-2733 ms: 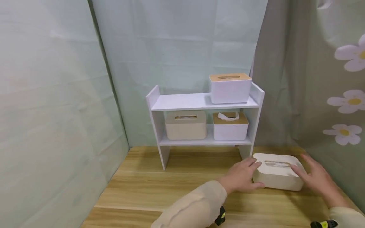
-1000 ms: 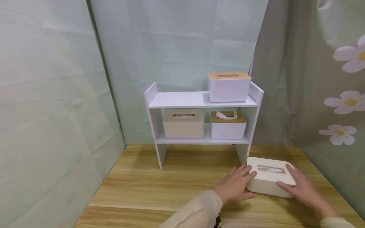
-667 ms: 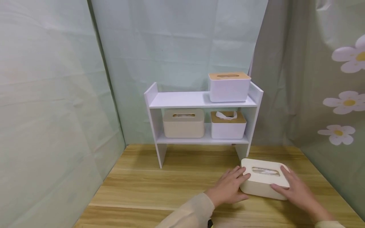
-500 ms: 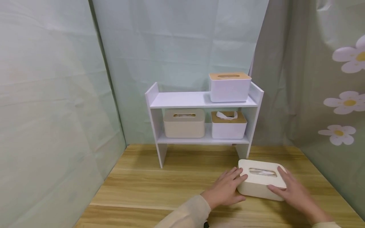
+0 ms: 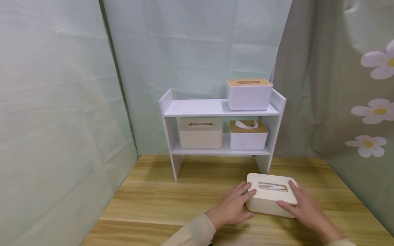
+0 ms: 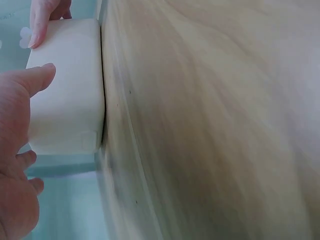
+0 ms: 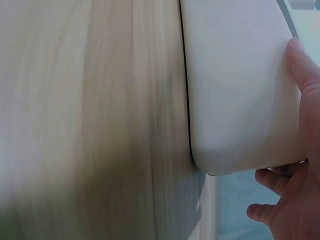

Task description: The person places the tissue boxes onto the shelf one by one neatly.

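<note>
A cream tissue box (image 5: 271,205) with a slot in its lid sits on the table, in front of the shelf's right leg. My left hand (image 5: 232,208) lies against its left end, with fairly straight fingertips at the top corner. At the other end, my right hand (image 5: 307,208) holds the box, thumb on the front face and index finger along the lid. In the left wrist view, the left thumb (image 6: 37,79) points across the front of the box. The right wrist view shows the right thumb (image 7: 302,62) on the front face and other fingers around the end.
A white two-tier shelf (image 5: 197,108) stands at the back. A white tissue box with a wooden lid (image 5: 249,97) is on top. Below are a beige tissue box (image 5: 200,138) and another white one (image 5: 248,140) with tissue showing. Curtains (image 5: 323,85) enclose the wooden table (image 5: 147,201).
The cream tissue box has slid left and nearer along the table, both hands moving with it. My right hand has come farther over its right end. The shelf boxes stay put.
</note>
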`<act>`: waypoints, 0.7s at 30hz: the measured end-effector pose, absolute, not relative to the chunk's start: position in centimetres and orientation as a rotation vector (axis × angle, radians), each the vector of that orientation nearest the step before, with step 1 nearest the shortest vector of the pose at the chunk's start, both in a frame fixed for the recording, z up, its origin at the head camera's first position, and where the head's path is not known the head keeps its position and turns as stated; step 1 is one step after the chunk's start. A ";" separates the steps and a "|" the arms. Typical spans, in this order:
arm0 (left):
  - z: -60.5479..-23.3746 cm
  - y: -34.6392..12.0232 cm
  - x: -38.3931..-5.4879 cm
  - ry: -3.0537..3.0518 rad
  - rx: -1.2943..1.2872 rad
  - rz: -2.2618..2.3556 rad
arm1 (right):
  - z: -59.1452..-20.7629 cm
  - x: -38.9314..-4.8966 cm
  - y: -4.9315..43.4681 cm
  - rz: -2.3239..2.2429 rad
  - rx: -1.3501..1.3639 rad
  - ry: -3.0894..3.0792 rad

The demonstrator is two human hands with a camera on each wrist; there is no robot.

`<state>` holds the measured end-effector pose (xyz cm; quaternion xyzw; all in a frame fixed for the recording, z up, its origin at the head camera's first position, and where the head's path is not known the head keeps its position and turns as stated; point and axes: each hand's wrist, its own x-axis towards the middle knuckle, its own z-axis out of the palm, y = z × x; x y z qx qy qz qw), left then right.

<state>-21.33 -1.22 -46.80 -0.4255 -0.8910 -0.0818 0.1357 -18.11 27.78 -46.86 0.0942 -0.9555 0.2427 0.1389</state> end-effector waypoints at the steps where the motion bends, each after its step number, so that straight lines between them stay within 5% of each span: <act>1: -46.8 -1.5 -21.3 -2.571 -1.231 -0.248 | -46.9 -18.2 27.5 0.700 0.275 -2.761; 21: -47.2 -8.1 -20.1 -2.508 -1.120 -0.395 | -47.0 -19.2 20.7 0.700 0.343 -2.716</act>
